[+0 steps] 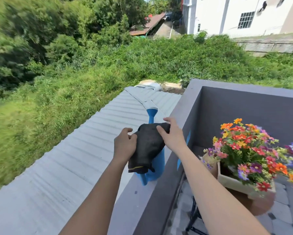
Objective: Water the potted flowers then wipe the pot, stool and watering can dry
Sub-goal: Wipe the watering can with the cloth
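A blue watering can (156, 168) stands on top of the grey balcony wall (128, 204), its spout pointing away from me. A black cloth (148, 146) is draped over the can's top. My left hand (124, 144) grips the cloth's left side and my right hand (172, 135) presses on its upper right part. To the right, a square cream pot (234, 183) full of orange, red and purple flowers (251, 150) rests on a round brown stool (259, 202) with black legs.
Beyond the wall, a corrugated grey roof (71, 163) slopes down towards tall grass and bushes. The balcony floor (278, 217) has grey paving. A white building (227, 16) stands far off at the upper right.
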{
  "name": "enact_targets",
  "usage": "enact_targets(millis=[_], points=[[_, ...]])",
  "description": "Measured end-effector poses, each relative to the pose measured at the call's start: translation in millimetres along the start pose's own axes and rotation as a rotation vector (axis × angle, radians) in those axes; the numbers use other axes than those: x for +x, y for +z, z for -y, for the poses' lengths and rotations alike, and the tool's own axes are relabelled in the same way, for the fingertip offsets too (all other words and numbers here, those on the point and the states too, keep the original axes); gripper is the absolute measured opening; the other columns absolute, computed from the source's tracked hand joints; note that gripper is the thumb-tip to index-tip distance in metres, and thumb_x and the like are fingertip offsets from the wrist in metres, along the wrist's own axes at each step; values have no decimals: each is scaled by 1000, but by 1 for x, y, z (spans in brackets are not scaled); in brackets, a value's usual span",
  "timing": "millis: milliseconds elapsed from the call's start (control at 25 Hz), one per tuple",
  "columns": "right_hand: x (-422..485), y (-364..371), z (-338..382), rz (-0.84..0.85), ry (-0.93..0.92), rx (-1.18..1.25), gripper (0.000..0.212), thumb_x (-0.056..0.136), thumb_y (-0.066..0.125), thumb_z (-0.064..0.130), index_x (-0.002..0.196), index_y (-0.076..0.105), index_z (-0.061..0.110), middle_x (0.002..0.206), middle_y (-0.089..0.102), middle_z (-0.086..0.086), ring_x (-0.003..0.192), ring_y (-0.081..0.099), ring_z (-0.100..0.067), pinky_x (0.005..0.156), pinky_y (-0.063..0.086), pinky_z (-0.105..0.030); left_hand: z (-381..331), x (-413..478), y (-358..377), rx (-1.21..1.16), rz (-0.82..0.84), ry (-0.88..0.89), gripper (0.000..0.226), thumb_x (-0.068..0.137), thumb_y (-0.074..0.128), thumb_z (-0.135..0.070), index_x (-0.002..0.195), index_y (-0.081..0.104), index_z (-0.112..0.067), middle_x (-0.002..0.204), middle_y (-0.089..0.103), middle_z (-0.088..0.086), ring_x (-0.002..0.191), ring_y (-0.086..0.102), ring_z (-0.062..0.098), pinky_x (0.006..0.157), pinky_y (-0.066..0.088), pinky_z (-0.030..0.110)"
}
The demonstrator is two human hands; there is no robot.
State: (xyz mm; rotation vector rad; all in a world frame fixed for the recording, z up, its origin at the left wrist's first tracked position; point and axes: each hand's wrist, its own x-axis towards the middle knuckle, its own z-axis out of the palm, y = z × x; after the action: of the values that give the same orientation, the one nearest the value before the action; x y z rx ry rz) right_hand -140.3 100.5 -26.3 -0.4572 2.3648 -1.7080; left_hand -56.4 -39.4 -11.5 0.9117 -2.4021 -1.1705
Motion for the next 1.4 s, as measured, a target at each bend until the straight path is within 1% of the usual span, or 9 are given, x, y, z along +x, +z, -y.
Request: enact_targets(millis=[120, 240, 400, 560, 680, 800, 1000, 1240, 1400], points=[[1, 14, -20, 1, -19, -115, 54, 93, 52, 38, 141, 34, 19, 133, 51, -8, 122, 48, -23, 93, 38, -29, 8, -3, 9, 60, -45, 61, 30, 91, 48, -18, 120, 52, -13, 96, 59, 3, 97, 56, 26, 79, 37, 28], [-6, 29, -35, -25, -49, -395, 60, 97, 38, 45, 147, 28, 15, 147, 41, -7, 133, 40, -25, 104, 33, -41, 0, -7, 9, 173, -129, 168, 22, 94, 46, -27, 103, 61, -13, 104, 62, 8, 97, 58, 27, 76, 35, 28], [-12, 39, -50, -20, -18, -485, 57, 100, 20, 43, 151, 22, 17, 159, 26, -1, 144, 24, -19, 114, 18, -42, -25, -18, 20, 496, 24, 172, 52, 88, 45, -55, 98, 59, -5, 94, 63, 8, 95, 57, 27, 71, 33, 29], [-19, 36, -65, 38, -67, -516, 62, 96, 8, 46, 154, 11, 22, 162, 11, 7, 148, 9, -9, 117, 6, -42, -27, -20, 35, 528, 69, 91, 43, 92, 47, -40, 111, 51, -1, 113, 60, 15, 109, 55, 34, 77, 38, 34], [-25, 34, -68, 20, -110, -648, 82, 83, -10, 58, 154, 4, 18, 163, 5, 6, 149, 5, -10, 117, 2, -42, -25, -18, 35, 438, 72, 73, 36, 94, 45, -32, 105, 52, 1, 109, 61, 18, 103, 56, 35, 81, 40, 35], [-24, 20, -57, -6, -129, -661, 88, 80, -12, 61, 153, 1, 13, 163, 5, 1, 149, 4, -14, 118, 2, -40, -41, -21, 35, 352, 66, 100, 33, 91, 47, -32, 97, 55, -1, 102, 64, 17, 99, 57, 35, 77, 39, 34], [-15, -55, -10, -201, -194, -701, 79, 87, -4, 53, 153, 2, 10, 163, 5, -4, 150, 1, -18, 118, 1, -40, -122, -30, 36, 270, 14, 307, 33, 87, 51, -34, 88, 58, -2, 91, 64, 17, 93, 57, 37, 72, 38, 35], [-37, -220, 29, -463, -177, -779, 63, 100, 17, 44, 153, -2, 15, 163, -2, -3, 149, -4, -19, 118, -2, -44, -260, -88, 86, 112, 36, 606, 35, 86, 53, -33, 87, 62, 1, 84, 63, 18, 89, 58, 38, 69, 38, 34], [-80, -327, 3, -511, -100, -956, 64, 100, 16, 45, 153, -6, 16, 163, -5, -4, 149, -6, -20, 117, -5, -45, -310, -148, 160, -36, 122, 608, 38, 85, 55, -36, 88, 64, 1, 90, 67, 21, 91, 60, 38, 71, 42, 36]])
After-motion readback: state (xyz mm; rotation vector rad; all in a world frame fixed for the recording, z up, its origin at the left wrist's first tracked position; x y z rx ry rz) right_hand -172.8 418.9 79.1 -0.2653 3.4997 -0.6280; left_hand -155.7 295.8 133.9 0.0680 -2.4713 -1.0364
